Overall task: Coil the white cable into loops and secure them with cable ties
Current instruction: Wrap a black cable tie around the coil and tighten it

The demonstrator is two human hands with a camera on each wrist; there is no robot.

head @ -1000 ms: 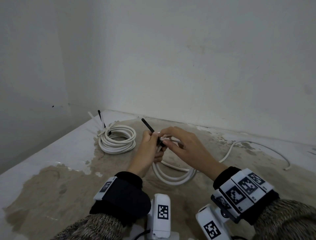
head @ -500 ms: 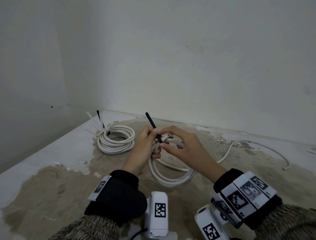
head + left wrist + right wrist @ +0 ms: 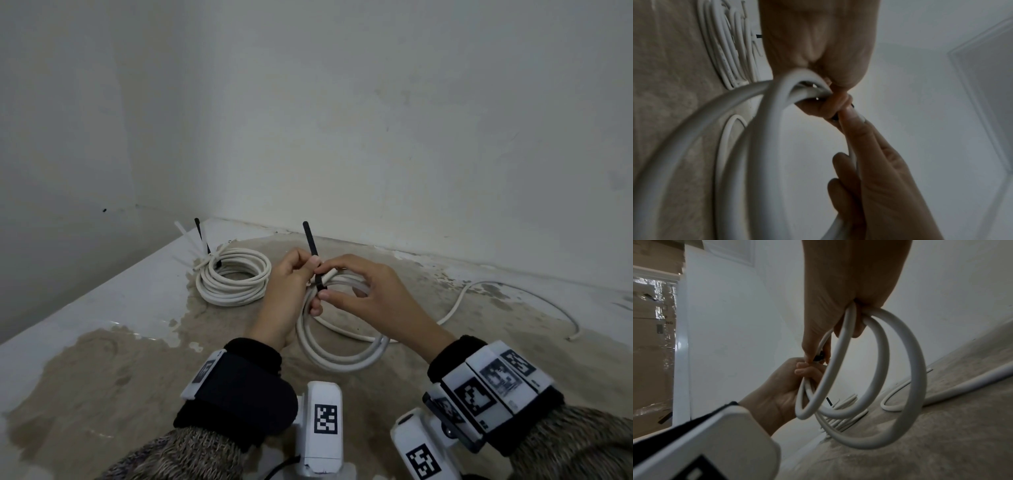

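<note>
The white cable [image 3: 342, 356] is gathered into several loops held upright just above the floor [image 3: 102, 377], between the two hands, its lower arc hanging toward the stained surface. A free tail of the same cable runs off to the right along the floor and ends near the base of the wall [image 3: 376, 120]. A black cable tie [image 3: 312, 250] is wrapped around the top of the loops; its free end stands up and leans slightly left above the hands. The left hand [image 3: 286, 291] has thumb and forefinger pinched on the tie just above the bundle, while its lower fingers curl around the loops from the left. The right hand [image 3: 370, 298] has forefinger and thumb pinched on the bundle at the tie's band, forefinger on top and thumb below; the right wrist view shows its other fingers hooked through the loops and bearing them. In the left wrist view the head of the tie appears as a small dark piece between the fingertips of both hands; whether it is fully tightened cannot be told. To the left, well apart from the hands, a second coil [image 3: 233, 281] lies flat on the floor, bound with a black tie and white ties whose tails point up toward the corner. Both forearms carry wrist cameras [image 3: 323, 435] with printed square markers.
</note>
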